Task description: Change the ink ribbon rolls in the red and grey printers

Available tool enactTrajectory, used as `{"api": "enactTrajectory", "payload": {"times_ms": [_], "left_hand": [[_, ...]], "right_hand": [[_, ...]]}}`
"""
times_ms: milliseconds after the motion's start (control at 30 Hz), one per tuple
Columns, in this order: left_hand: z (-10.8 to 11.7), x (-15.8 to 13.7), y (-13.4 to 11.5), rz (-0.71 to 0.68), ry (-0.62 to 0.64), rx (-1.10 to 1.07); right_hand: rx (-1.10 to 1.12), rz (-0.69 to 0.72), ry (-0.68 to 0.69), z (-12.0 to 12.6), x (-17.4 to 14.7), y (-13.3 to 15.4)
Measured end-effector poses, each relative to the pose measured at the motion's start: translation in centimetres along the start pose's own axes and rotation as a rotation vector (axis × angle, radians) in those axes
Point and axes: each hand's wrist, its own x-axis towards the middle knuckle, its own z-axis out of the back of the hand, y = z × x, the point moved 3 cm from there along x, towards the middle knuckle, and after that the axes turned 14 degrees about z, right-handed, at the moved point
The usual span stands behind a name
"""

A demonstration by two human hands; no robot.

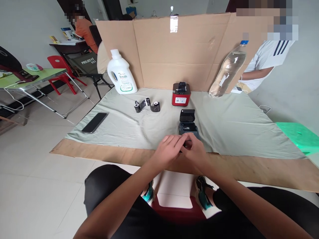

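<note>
My left hand [167, 147] and my right hand [197, 153] meet at the front of the table, fingertips pinched together. Between them a small black piece shows, mostly covered by the fingers, so its kind is unclear. Just behind the hands sits a small dark printer [188, 127] with its lid raised and its bay exposed; the fingers hide its front edge. Farther back stands a red and black boxy device [181, 96] with a white label in front and black film on top. Left of it, several small rolls of black film [155, 107] are joined by loose strips.
A phone [95, 122] lies at the left of the cloth. A white detergent bottle [122, 73] and a tilted clear bottle [228, 71] lean by the cardboard screen [179, 53]. A person in a white sleeve [269, 54] sits behind at right; a green stool [297, 136] stands beyond the right edge.
</note>
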Motion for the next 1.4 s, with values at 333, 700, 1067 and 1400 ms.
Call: {"api": "enactTrajectory", "payload": {"times_ms": [333, 700, 1067, 1400], "left_hand": [[2.8, 0.5, -1.3, 0.094, -0.367, -0.105], [2.2, -0.6, -2.2, 0.159, -0.22, -0.39], [4.1, -1.1, -2.4, 0.27, -0.247, -0.414], [5.8, -1.6, -2.0, 0.246, -0.329, -0.48]], "right_hand": [[-0.293, 0.337, -0.199, -2.2, 17.6, -0.3], [-0.729, 0.049, 0.178, -9.4, 34.0, -6.6], [-0.983, 0.357, 0.248, -10.7, 33.5, -0.7], [-0.972, 0.123, 0.558, -11.3, 32.0, -3.3]]}}
